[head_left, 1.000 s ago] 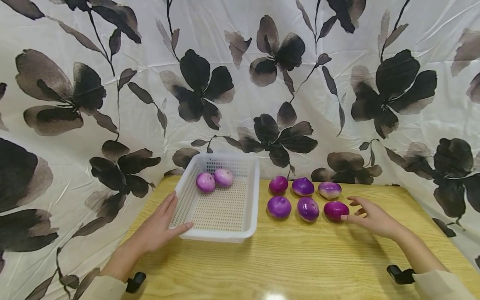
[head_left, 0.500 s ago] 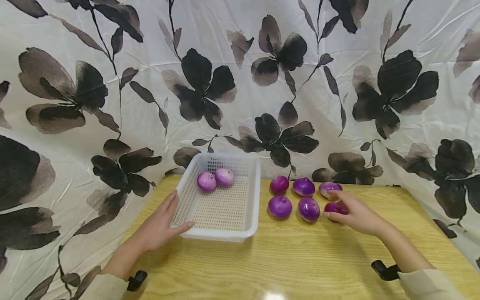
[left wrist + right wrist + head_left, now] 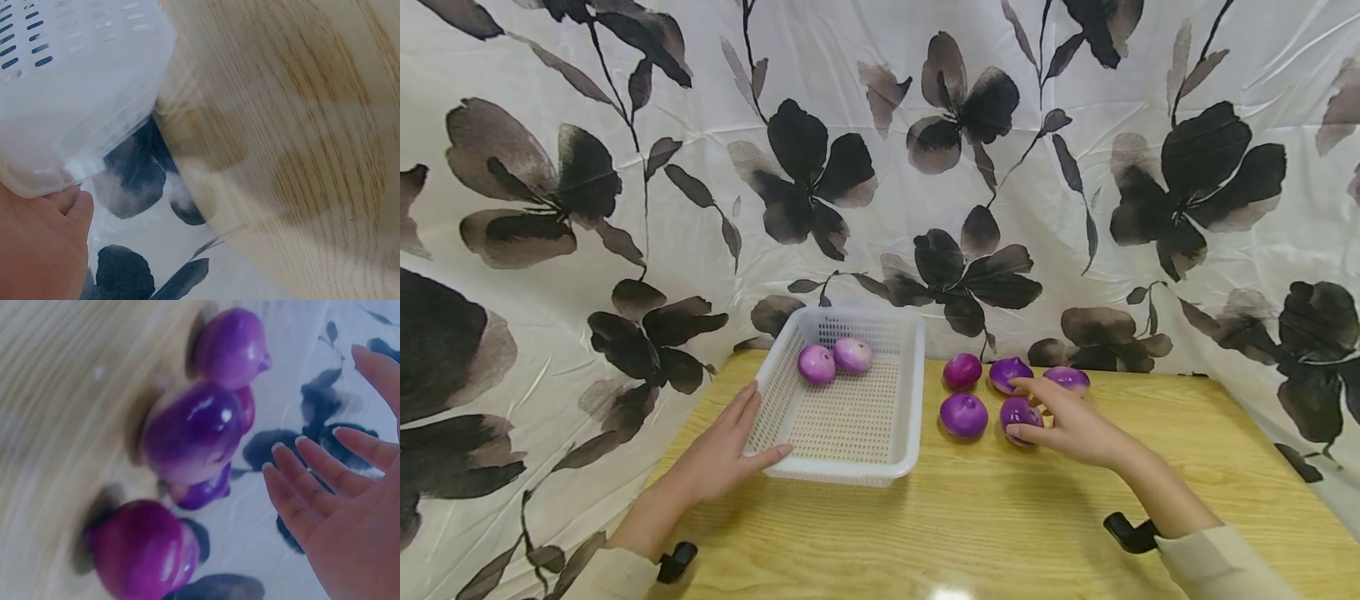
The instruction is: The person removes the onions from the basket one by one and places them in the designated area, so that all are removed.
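Note:
A white perforated basket (image 3: 901, 392) stands on the wooden table with two pale purple onions (image 3: 816, 364) at its far end. My left hand (image 3: 737, 442) rests on its near left corner, fingers straight along the wall and thumb on the front rim; the left wrist view shows that basket corner (image 3: 75, 94) above the hand (image 3: 37, 250). Several purple onions (image 3: 964, 414) lie in two rows right of the basket. My right hand (image 3: 1060, 421) hovers over the front row, partly covering one onion (image 3: 1017, 410). In the right wrist view the palm (image 3: 337, 506) is spread and empty beside the onions (image 3: 194, 431).
A white cloth with dark flowers (image 3: 820, 175) hangs behind the table and drapes around its left and right sides. Bare wooden tabletop (image 3: 970, 525) stretches in front of the basket and onions. Black wrist mounts (image 3: 1129, 533) show at both forearms.
My right hand has slid left along the front row, from the rightmost onion to over the middle one. The left hand and basket have stayed put.

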A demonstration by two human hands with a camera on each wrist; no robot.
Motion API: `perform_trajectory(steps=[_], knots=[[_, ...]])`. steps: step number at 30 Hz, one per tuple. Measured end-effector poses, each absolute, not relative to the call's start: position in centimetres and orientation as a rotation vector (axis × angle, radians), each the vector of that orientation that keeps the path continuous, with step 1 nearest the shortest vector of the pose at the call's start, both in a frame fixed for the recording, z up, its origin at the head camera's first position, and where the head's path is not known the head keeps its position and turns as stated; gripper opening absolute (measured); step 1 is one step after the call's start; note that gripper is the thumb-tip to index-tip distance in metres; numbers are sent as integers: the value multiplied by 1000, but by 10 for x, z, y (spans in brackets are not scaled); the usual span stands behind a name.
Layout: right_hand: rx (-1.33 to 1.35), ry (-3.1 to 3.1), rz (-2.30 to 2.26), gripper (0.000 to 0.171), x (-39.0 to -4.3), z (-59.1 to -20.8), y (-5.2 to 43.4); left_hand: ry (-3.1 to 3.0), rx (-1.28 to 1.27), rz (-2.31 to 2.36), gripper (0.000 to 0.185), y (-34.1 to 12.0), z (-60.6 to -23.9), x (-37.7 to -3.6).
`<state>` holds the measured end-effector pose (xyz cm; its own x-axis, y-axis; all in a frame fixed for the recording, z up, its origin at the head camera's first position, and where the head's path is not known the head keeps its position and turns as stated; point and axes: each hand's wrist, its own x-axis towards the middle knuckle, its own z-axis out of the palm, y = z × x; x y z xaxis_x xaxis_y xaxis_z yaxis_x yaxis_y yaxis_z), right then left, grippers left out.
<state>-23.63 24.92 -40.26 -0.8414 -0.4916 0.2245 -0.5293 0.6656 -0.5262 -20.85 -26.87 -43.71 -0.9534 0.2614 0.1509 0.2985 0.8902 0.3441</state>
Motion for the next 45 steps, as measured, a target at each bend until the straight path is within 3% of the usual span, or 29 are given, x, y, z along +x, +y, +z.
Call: perform_trajectory(steps=[27,45], knots=[[1077,-2758,1015,60,-253,-383,171,-2970,-430,-548,114,-271,-439,-209],[1187,-2762,1139,52,-293,-349,102,-2972,-430,-539,114,-270,-437,-209]])
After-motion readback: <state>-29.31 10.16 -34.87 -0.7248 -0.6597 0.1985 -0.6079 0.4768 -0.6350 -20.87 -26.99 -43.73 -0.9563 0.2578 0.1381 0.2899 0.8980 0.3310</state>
